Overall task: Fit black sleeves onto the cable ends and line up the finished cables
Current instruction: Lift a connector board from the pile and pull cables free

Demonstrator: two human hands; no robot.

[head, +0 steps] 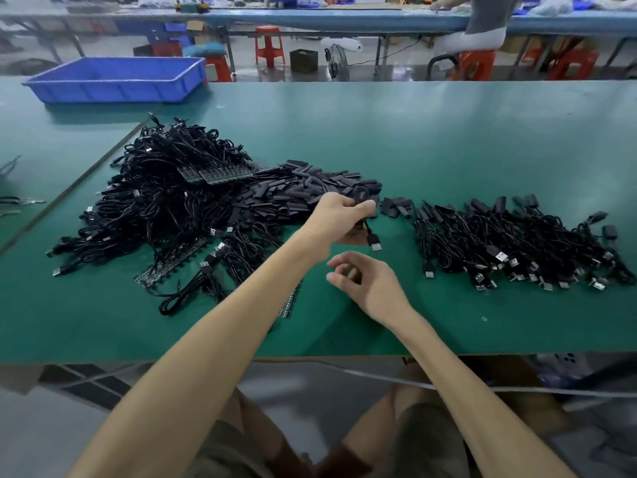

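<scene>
Left hand (339, 210) at frame centre grips a coiled USB cable (370, 236) by the sleeve pile (296, 191). Right hand (367, 282) below, fingers loosely curled, empty.

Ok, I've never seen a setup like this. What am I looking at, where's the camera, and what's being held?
No machine here: a person's bare hands, filmed by one camera worn on the head, looking down at a green table. The left hand grips a black cable with its plug hanging. The right hand is empty. Left lies a tangled cable heap, in the middle loose black sleeves, right the sleeved cables. A blue tray sits far left.
</scene>
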